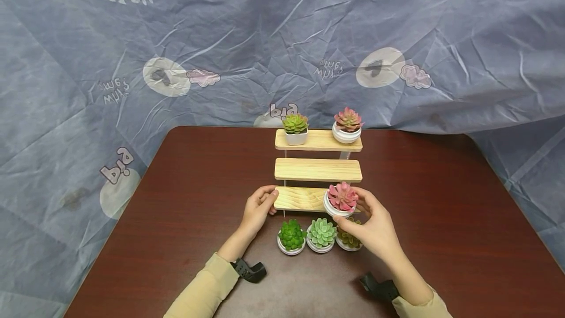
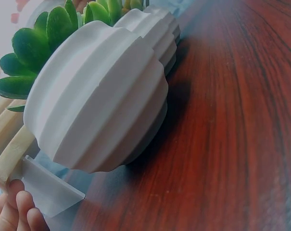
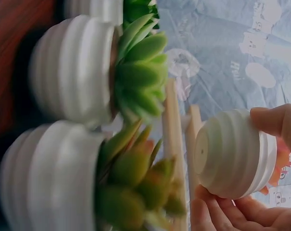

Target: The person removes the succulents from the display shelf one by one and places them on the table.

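Observation:
My right hand [image 1: 376, 225] grips a pink succulent [image 1: 342, 197] in a round white pot by its sides, over the right end of the lowest shelf. In the right wrist view, thumb and fingers span the ribbed pot [image 3: 232, 154], whose underside shows. With thumb and fingers, my left hand [image 1: 257, 210] holds the left end of that lowest wooden shelf [image 1: 300, 198], part of a three-step display stand. In front of the stand are a dark green succulent [image 1: 292, 235], a pale green one [image 1: 321, 232] and a brownish-green one [image 1: 348, 237], partly hidden by my right hand.
On the top shelf [image 1: 315, 140] stand a yellow-green succulent [image 1: 295, 124] in a square pot and a pinkish one [image 1: 348, 120] in a round pot. The middle shelf [image 1: 318, 170] is bare wood. A blue-grey printed cloth [image 1: 265, 38] hangs behind the dark brown table [image 1: 198, 171].

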Motion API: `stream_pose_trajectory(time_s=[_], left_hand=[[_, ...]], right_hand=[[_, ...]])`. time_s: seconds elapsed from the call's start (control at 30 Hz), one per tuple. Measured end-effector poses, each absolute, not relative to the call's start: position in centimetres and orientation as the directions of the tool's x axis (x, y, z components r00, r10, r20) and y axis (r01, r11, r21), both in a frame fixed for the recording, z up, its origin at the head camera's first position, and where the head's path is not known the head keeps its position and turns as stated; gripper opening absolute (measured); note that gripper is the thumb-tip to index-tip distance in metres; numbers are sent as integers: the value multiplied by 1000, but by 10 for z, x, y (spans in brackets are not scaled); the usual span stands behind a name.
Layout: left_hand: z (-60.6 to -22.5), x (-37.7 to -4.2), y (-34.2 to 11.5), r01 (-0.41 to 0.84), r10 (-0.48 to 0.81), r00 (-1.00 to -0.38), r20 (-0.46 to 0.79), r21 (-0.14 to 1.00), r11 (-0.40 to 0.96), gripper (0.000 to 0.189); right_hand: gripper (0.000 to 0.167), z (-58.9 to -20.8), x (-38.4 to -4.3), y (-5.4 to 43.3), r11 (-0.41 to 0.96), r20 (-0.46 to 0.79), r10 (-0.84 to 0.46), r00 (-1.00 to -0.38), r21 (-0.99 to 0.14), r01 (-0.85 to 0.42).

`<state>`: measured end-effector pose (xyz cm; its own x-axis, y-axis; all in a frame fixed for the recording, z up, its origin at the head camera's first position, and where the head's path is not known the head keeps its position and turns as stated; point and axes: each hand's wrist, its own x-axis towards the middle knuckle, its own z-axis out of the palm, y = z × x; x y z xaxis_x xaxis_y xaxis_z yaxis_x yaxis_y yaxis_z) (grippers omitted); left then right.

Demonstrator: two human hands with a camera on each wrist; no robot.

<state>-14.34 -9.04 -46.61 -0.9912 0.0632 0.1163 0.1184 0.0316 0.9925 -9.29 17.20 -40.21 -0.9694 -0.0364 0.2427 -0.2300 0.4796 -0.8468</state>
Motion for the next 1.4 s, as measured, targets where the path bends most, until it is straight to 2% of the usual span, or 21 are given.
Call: stream_pose_trajectory(time_s=[0.43,0.9,1.4], left_hand=[[-467,-144,-90,114,54,-992,113,993,16,26],[-467,-144,-91,117,53,-992,115,992,38,27],[-468,-144,-91,130,57,-990,128,991,19,26]], right_hand=[[65,-413,-81,210,531,282,37,-959,-818,-221],[65,-439,-70,247,532,223,137,-965,-839,-118],[61,-459,-59,257,537,231,121,-965,-833,-133]])
